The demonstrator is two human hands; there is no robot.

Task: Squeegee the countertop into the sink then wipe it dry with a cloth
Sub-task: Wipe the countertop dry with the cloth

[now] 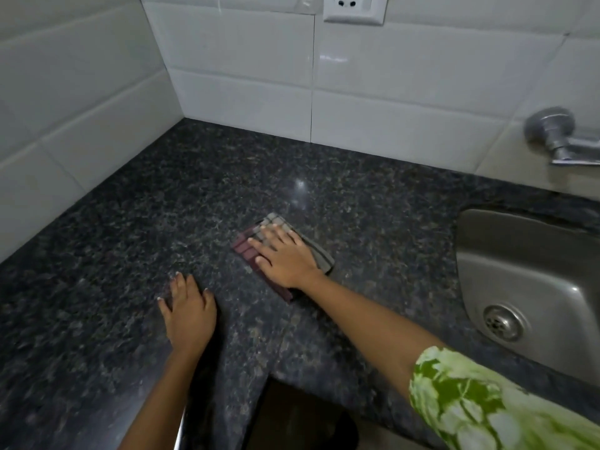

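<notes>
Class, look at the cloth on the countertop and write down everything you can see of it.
The cloth is a small folded piece of woven fabric, grey with darker checked lines on its far side and maroon on its near-left side. It lies flat on the dark speckled countertop, left of the steel sink. The right hand presses on it palm down with fingers spread, covering its middle. The left hand rests on the bare counter, apart from it.

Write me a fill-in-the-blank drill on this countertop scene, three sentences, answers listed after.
1. The right hand presses flat on a folded ____ .
2. The left hand rests on the bare ____ beside the cloth.
3. The steel sink lies on the person's ____ side.

Missing words: cloth; countertop; right
</notes>
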